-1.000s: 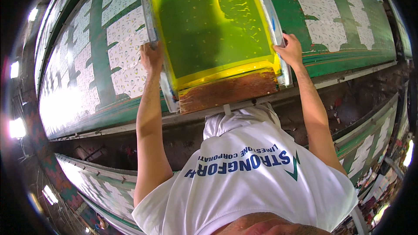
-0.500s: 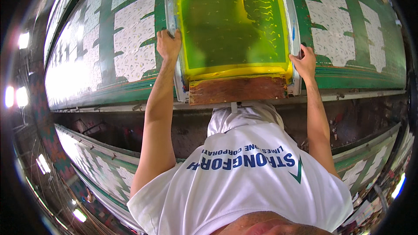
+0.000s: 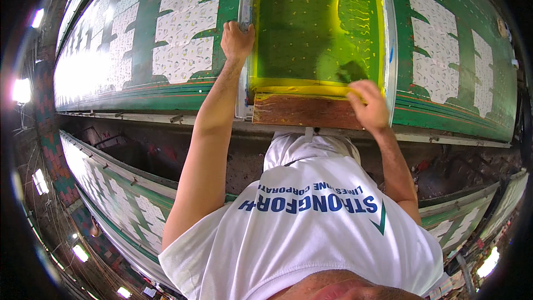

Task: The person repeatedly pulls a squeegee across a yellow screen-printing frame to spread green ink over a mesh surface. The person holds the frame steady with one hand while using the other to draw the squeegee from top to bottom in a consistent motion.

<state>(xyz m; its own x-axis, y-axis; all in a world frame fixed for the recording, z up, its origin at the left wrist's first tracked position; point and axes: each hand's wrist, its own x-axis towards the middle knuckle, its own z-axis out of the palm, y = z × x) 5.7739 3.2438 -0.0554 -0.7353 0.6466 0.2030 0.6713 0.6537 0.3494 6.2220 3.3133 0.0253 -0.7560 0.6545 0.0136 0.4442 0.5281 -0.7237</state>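
Note:
A screen-printing frame [image 3: 247, 8] with pale metal sides lies on the green table, its green-yellow mesh [image 3: 294, 39] coated with yellow ink. My left hand [image 3: 237, 41] is closed around the frame's left side. Over the near right corner of the mesh hovers my right hand [image 3: 371, 105], fingers loosely bent and apart, with nothing visible in them. A dark reflection or shadow shows on the mesh just beyond its fingertips. Along the frame's near end runs a brown wooden board [image 3: 302, 111]. Yellow ink [image 3: 300, 86] is gathered beside that board.
White printed fabric pieces [image 3: 186, 33] lie on the green table [image 3: 183, 97] left of the frame, and more pieces [image 3: 436, 44] lie to its right. A metal rail [image 3: 166, 119] edges the table. Behind me stands another long table [image 3: 122, 172] with similar pieces.
My right hand has let go of the frame's right side and moved left and nearer, over the mesh corner. The left hand keeps its hold. The frame appears shifted rightward in view.

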